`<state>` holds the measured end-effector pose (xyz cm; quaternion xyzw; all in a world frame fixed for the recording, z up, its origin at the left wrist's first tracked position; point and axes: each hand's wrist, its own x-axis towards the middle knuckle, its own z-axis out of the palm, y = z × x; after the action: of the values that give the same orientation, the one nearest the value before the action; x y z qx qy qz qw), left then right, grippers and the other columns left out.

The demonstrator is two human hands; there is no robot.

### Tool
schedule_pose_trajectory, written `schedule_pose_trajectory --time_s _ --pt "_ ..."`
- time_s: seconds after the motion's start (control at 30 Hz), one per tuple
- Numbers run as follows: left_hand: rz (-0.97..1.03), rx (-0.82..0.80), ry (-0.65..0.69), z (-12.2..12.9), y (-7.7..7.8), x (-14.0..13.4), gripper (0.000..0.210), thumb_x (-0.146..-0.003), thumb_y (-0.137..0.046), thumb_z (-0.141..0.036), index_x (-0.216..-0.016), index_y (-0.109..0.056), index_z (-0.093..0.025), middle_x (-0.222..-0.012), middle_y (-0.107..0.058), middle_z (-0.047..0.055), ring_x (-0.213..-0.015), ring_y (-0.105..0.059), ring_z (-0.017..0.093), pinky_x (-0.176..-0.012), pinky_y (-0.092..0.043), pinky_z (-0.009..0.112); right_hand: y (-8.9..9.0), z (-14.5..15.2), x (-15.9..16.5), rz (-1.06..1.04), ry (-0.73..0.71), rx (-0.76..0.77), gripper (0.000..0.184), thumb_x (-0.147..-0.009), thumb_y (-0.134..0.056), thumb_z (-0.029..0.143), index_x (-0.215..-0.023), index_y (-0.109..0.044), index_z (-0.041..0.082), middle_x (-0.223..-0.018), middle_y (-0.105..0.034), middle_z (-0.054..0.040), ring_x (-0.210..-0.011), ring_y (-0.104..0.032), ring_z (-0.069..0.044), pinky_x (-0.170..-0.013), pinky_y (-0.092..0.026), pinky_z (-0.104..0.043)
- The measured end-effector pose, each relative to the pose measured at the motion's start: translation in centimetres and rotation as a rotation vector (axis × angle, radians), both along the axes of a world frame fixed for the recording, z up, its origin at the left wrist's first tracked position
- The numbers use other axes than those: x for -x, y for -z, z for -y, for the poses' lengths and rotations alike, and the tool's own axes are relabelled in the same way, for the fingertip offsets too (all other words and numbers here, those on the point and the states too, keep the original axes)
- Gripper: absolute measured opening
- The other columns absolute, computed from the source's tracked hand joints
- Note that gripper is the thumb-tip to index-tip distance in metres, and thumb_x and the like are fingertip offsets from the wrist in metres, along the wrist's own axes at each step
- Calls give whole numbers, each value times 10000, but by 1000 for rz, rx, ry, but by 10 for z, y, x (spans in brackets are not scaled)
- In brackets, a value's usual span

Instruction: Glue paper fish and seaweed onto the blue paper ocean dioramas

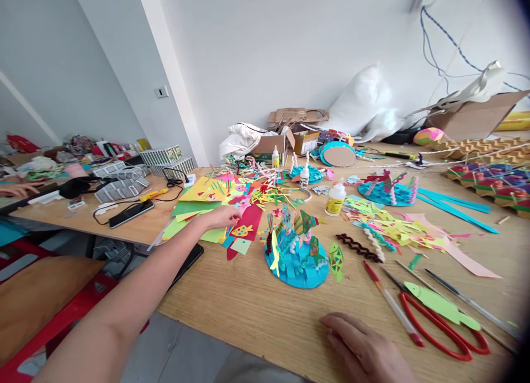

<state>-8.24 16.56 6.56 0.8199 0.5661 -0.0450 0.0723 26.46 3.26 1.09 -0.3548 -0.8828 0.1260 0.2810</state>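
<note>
My left hand (222, 217) reaches over a heap of coloured paper, its fingers drawn together; whatever they pinch, if anything, is too small to make out. Beside its fingertips lie red paper (250, 222) and a small yellow spotted paper fish (242, 231). My right hand (366, 347) rests on the table's front edge with fingers stretched out, holding nothing. Between the hands stands a round blue paper base (304, 276) bearing upright paper fish and twisted pipe cleaners. A green paper fish (336, 259) touches or nearly touches its right side.
Red-handled scissors (434, 328) lie at right under a light green paper fish (434, 303), near a red pen (393, 303). A glue bottle (335, 198) stands behind the blue base. Paper scraps (397, 228) spread to the right. A phone (131, 213) lies at left.
</note>
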Motion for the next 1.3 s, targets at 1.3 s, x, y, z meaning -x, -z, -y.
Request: schedule_pose_trajectory --time_s 1.3 --pt "599 170 -166 27 -11 -24 176 -748 -440 -326 -687 -451 -162 -618 -424 -31 -559 -434 86 -504 -356 197 0 2 0 -205 142 511 274 -770 -459 324 -934 -628 185 -929 -664 -82 -782 -633 -171 -635 -507 -222"
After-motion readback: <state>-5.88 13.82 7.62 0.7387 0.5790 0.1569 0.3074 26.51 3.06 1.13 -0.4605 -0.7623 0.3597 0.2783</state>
